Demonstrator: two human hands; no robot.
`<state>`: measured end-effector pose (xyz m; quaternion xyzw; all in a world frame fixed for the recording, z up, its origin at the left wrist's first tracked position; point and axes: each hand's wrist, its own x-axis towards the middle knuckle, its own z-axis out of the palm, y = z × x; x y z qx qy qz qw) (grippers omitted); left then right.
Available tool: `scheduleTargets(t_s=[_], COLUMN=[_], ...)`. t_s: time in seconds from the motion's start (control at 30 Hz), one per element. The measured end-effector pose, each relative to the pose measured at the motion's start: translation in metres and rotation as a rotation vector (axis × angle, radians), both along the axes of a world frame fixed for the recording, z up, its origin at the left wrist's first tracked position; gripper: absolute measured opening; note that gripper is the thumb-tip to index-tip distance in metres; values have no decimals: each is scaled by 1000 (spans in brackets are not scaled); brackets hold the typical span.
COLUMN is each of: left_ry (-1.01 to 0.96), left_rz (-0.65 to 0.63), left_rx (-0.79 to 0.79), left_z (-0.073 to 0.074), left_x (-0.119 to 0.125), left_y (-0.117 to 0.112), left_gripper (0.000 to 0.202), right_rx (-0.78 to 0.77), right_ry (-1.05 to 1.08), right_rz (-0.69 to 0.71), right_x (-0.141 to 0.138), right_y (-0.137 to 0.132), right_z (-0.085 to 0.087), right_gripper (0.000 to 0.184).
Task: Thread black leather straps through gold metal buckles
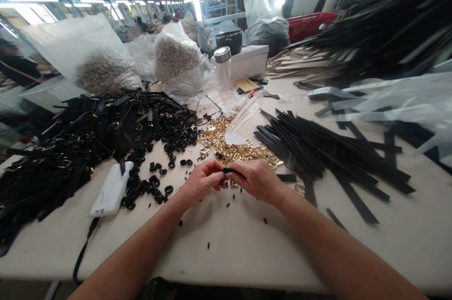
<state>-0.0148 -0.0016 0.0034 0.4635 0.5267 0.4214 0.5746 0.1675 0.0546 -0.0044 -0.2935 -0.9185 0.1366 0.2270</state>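
My left hand (203, 178) and my right hand (257, 180) meet over the middle of the table, both pinched on a thin black strap piece (231, 171) held between them. Just beyond the fingers lies a heap of gold metal buckles (233, 147). Several black rubber loops (169, 142) are scattered to the left of my left hand. A bundle of long black straps (328, 149) lies to the right of my right hand. Small black offcuts dot the table under my wrists.
A white phone (112, 189) with a cable lies at the left. A big pile of finished black straps (70, 144) fills the far left. Behind stand clear bags of parts (176, 57), a bottle (224, 71), a white box (249, 60) and eyeglasses (209, 116).
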Motion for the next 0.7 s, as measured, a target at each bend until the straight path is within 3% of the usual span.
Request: scheduleTargets(t_s=[0.17,0.37,0.57,0.7], left_ry=[111,273,191,238], left_rz=[33,68,158,157], left_rx=[50,220,202,267], left_z=[-9,-16,-17,-19], left_x=[-5,-10,-14,-15], left_y=[4,5,7,7], left_gripper=[22,19,21,21], right_rx=[5,-20,-5,12], right_ry=[-48,-13,47,36], right_rz=[-22,-14,15,2], right_x=[-1,0,1,0], right_y=[1,1,0,1], right_z=[0,2,1,-2], right_gripper=[25,28,28,28])
